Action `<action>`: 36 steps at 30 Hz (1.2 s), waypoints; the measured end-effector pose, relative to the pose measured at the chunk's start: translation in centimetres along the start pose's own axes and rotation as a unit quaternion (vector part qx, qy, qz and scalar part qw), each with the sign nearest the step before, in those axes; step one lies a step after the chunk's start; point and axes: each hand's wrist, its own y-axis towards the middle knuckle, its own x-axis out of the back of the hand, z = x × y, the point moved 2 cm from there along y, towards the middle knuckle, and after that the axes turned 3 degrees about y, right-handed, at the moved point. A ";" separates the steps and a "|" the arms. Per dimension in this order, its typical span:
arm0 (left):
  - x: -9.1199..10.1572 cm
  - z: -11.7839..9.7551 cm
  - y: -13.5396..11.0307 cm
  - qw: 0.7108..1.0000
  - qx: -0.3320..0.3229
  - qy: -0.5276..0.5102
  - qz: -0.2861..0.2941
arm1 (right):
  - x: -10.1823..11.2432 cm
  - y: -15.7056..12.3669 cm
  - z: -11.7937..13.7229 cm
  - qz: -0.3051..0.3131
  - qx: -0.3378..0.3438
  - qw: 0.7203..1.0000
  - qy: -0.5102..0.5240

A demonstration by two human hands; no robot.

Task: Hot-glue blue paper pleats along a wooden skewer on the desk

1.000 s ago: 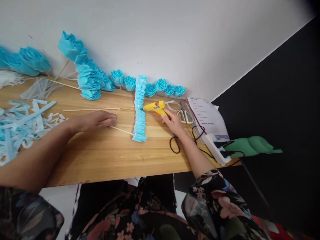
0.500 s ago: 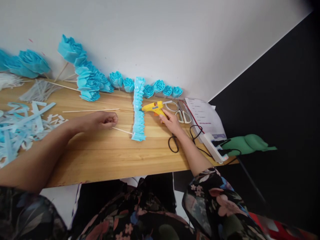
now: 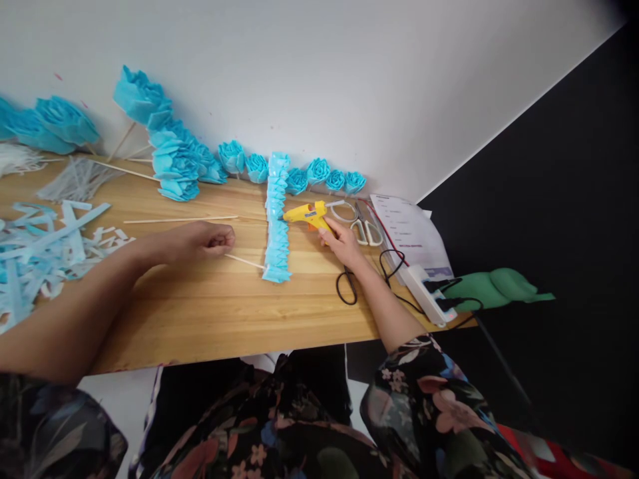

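Observation:
My right hand (image 3: 342,241) is closed round the handle of a yellow glue gun (image 3: 305,213). The gun's tip points left and meets the edge of a pleated light-blue paper strip (image 3: 277,223), which lies lengthwise away from me on the table. To the left of the strip, my left hand (image 3: 214,238) is closed round a thin wooden stick (image 3: 245,261). The stick's far end reaches the near part of the strip; its other end is hidden by my fingers. A second wooden stick (image 3: 180,219) lies on the table just beyond my left hand.
Blue paper roses (image 3: 318,171) line the wall. Cut paper strips (image 3: 30,253) and clear thin sticks (image 3: 77,179) cover the table's left side. At right are white-handled scissors (image 3: 367,233), a printed sheet (image 3: 412,233), black cable (image 3: 347,287), a power strip (image 3: 430,296) and a green object (image 3: 494,290).
Almost nothing differs. Both hands, the glue gun and the pleated strip keep their places; the view has shifted very slightly.

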 end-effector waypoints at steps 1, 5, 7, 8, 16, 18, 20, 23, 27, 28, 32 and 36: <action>0.0 -0.1 0.0 1.000 -0.001 0.003 -0.002 | 0.0 0.0 0.0 0.000 -0.001 1.000 0.001; 0.0 -0.6 -0.1 1.000 0.000 0.010 -0.015 | -0.1 0.0 0.0 -0.001 -0.001 1.000 0.004; 0.1 -0.9 -0.2 1.000 0.003 0.011 -0.025 | -0.1 0.0 0.0 -0.003 0.003 1.000 0.004; 0.1 -1.0 -0.2 0.999 0.005 0.011 -0.030 | -0.1 0.0 0.0 -0.004 0.004 1.000 0.004; 0.6 -0.9 -0.4 0.998 0.004 0.014 -0.058 | -0.2 0.0 0.0 0.001 0.002 1.000 0.012; 0.6 -0.8 -0.2 0.997 0.002 0.012 -0.078 | -0.2 0.0 -0.1 0.002 0.001 1.000 0.012; 0.8 -0.8 -0.1 0.994 -0.007 0.008 -0.111 | -0.2 0.1 -0.1 0.001 -0.002 1.000 0.011; 1.1 -0.8 0.0 0.987 -0.018 -0.003 -0.161 | -0.2 0.1 -0.2 0.001 -0.002 1.000 0.011; 1.3 -0.3 -0.1 0.981 -0.006 -0.004 -0.195 | -0.2 0.1 -0.2 0.005 -0.003 1.000 0.012; 1.3 0.0 -0.1 0.978 0.000 -0.004 -0.207 | -0.2 0.0 -0.2 0.006 -0.003 1.000 0.012; 1.0 1.5 -0.1 0.969 0.039 -0.001 -0.243 | -0.1 0.0 -0.1 0.005 -0.010 1.000 0.012; 0.8 2.2 -0.3 0.959 0.081 -0.012 -0.271 | -0.1 0.0 -0.1 0.002 -0.009 1.000 0.015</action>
